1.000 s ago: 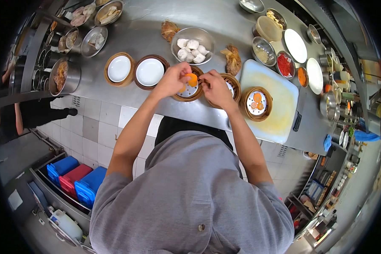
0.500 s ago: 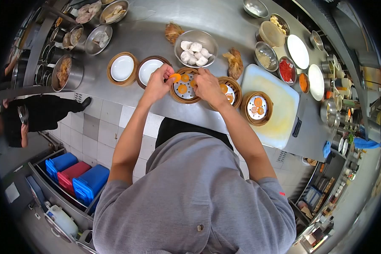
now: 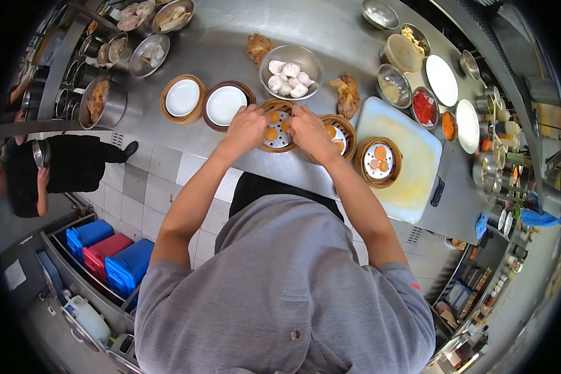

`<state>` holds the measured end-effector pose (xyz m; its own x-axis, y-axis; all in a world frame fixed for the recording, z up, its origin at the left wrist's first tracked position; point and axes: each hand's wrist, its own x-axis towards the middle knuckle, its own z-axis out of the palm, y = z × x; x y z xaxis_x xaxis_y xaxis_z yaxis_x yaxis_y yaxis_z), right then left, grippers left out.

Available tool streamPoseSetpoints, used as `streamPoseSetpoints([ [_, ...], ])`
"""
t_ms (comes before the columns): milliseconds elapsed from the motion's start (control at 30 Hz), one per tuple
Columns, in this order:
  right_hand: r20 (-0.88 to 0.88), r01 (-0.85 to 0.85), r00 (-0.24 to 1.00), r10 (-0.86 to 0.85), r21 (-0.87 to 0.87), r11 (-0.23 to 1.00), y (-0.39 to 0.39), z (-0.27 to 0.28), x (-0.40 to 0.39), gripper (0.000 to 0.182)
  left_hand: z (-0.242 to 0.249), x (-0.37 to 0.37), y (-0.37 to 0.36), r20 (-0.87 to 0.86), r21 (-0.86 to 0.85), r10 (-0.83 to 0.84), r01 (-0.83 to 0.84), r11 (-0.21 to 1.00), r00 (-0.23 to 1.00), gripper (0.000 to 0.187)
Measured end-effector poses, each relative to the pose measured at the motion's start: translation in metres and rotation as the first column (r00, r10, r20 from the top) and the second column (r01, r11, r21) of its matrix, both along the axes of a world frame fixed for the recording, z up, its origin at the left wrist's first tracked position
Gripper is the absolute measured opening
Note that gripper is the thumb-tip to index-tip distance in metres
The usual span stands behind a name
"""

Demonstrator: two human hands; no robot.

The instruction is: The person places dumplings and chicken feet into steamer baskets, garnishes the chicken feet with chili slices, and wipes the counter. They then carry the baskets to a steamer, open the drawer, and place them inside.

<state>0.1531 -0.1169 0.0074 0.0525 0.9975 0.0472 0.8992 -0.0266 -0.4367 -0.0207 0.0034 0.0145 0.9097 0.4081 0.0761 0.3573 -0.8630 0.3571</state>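
Observation:
A bamboo steamer basket (image 3: 279, 148) stands near the counter's front edge, lined with perforated white paper (image 3: 278, 140) with orange carrot slices (image 3: 270, 133) on it. My left hand (image 3: 246, 129) is closed at the basket's left rim; its fingertips are partly hidden. Across from it, my right hand (image 3: 311, 132) pinches the right rim with curled fingers. Right of that hand is a second lined steamer (image 3: 349, 148) with orange slices, partly covered by my wrist. A third steamer (image 3: 395, 168) with slices sits on the cutting board. Behind my hands, a metal bowl (image 3: 316, 62) holds several white dough-like balls (image 3: 291, 78).
Two steamers with white dishes (image 3: 182, 100) stand left. A cutting board (image 3: 411, 187) and knife (image 3: 438, 192) lie right. Bowls of ingredients, including red strips (image 3: 422, 106), and white plates (image 3: 442, 81) line the right side. Another person (image 3: 75, 163) stands at far left.
My left hand has come down from above the steamer's left side to its rim. The orange slice it held no longer shows in its fingers. My right hand stays near the right rim.

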Motion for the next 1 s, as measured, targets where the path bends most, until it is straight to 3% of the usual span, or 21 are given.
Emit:
streamPoseSetpoints([
  [167, -0.017, -0.006, 1.000, 0.006, 0.034, 0.999, -0.005, -0.009, -0.004, 0.006, -0.019, 0.009, 0.003, -0.036, 0.107, -0.060, 0.064, 0.992, 0.998, 0.012],
  [467, -0.091, 0.032, 0.995, -0.028, 0.044, 0.999, -0.010, -0.006, -0.008, 0.011, -0.001, 0.011, 0.002, -0.112, -0.031, -0.102, 0.099, 0.995, 0.988, 0.019],
  [667, -0.121, 0.030, 0.992, -0.023, 0.055, 0.998, -0.009, -0.012, -0.005, 0.013, -0.006, 0.011, 0.004, -0.077, -0.106, -0.114, 0.105, 0.989, 0.991, 0.015],
  [733, -0.150, 0.029, 0.989, -0.009, 0.130, 0.991, -0.009, -0.011, -0.003, 0.013, -0.009, 0.007, 0.013, 0.077, -0.184, -0.127, 0.139, 0.973, 0.989, 0.019],
  [767, -0.291, 0.087, 0.955, -0.051, 0.112, 0.990, -0.010, -0.010, -0.001, 0.012, -0.011, 0.006, 0.016, 0.155, -0.220, -0.129, 0.161, 0.962, 0.980, 0.022],
  [800, -0.425, 0.144, 0.900, -0.095, 0.085, 0.986, -0.010, -0.002, 0.001, 0.012, -0.006, 0.008, 0.016, 0.202, -0.448, -0.023, 0.113, 0.887, 0.979, 0.026],
  [867, -0.682, 0.213, 0.713, -0.163, -0.011, 0.977, -0.013, 0.009, 0.001, 0.016, 0.021, 0.011, 0.014, 0.204, -0.821, 0.203, 0.054, 0.568, 0.958, 0.035],
  [900, -0.792, 0.218, 0.581, -0.187, -0.070, 0.973, -0.014, 0.014, 0.001, 0.019, 0.037, 0.014, 0.014, 0.182, -0.817, 0.184, 0.045, 0.574, 0.966, 0.044],
  [967, -0.935, 0.177, 0.280, -0.218, -0.173, 0.969, -0.021, 0.019, 0.007, 0.026, 0.036, 0.021, 0.010, 0.192, -0.805, 0.214, 0.029, 0.593, 0.958, 0.046],
  [1000, -0.937, 0.210, 0.279, -0.208, -0.152, 0.966, -0.023, 0.019, 0.010, 0.025, 0.035, 0.027, 0.007, 0.205, -0.799, 0.221, 0.033, 0.600, 0.953, 0.046],
])
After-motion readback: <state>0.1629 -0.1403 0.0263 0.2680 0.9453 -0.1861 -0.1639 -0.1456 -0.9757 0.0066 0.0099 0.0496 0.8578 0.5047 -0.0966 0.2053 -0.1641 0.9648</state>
